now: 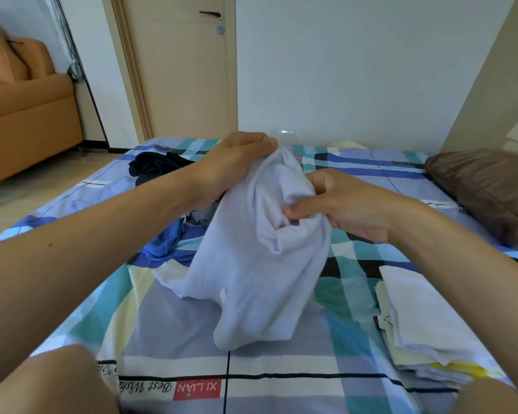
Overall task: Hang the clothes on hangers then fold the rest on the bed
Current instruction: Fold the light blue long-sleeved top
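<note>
You faced a plain pale wall (356,70) across the room. To its left was a closed beige door (186,79) with a dark lever handle (211,14) and a round lock below it. An orange sofa (27,115) stood at the far left on a light, glossy floor (42,180), and a thin dark metal stand (93,97) rose between sofa and door frame. A beige panel (491,85) rose at your right. The bed (174,318) wore a checked sheet of blue, teal, cream and lilac, with a shiny brown pillow (485,186) at its right edge. Soft, even light filled the room.
</note>
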